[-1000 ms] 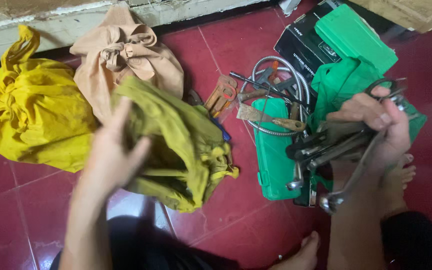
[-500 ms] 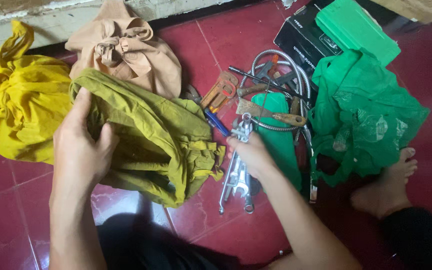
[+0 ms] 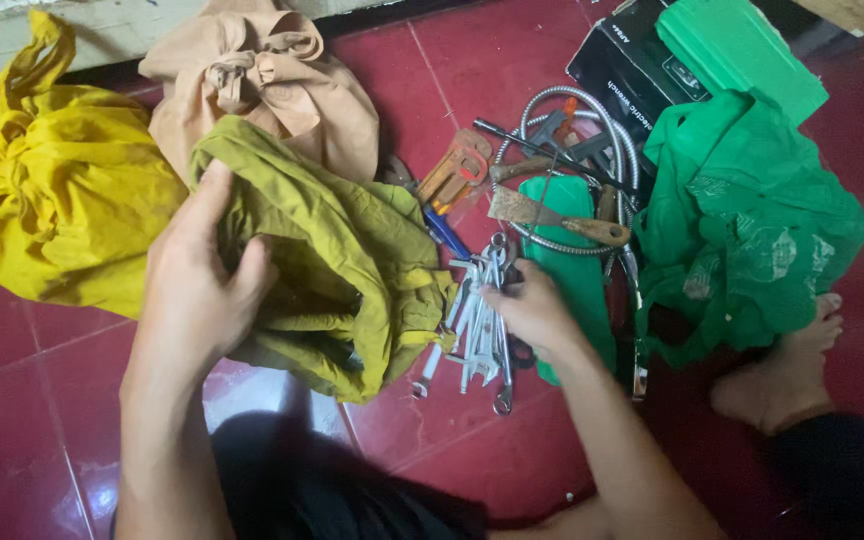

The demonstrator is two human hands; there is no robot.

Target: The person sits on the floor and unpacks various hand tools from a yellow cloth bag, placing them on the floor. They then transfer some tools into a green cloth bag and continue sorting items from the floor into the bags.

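My left hand (image 3: 202, 280) grips the rim of an olive-green cloth bag (image 3: 342, 260) lying on the red tiled floor, thumb inside its mouth. My right hand (image 3: 532, 315) is closed on a bunch of metal wrenches (image 3: 477, 325), their ends resting on the floor right beside the bag's opening.
A yellow cloth bundle (image 3: 62, 190) and a tan tied bag (image 3: 262, 90) lie behind the olive bag. To the right are a green mesh bag (image 3: 752, 220), green plastic cases (image 3: 732, 50), a black box (image 3: 632, 70), a flexible metal hose (image 3: 607, 135), a trowel (image 3: 552, 215), pliers (image 3: 457, 170). My bare foot (image 3: 787, 370) rests at right.
My right hand has carried the wrenches from over the green bag leftward and down to the floor beside the olive bag. My left hand has taken hold of the bag's rim.
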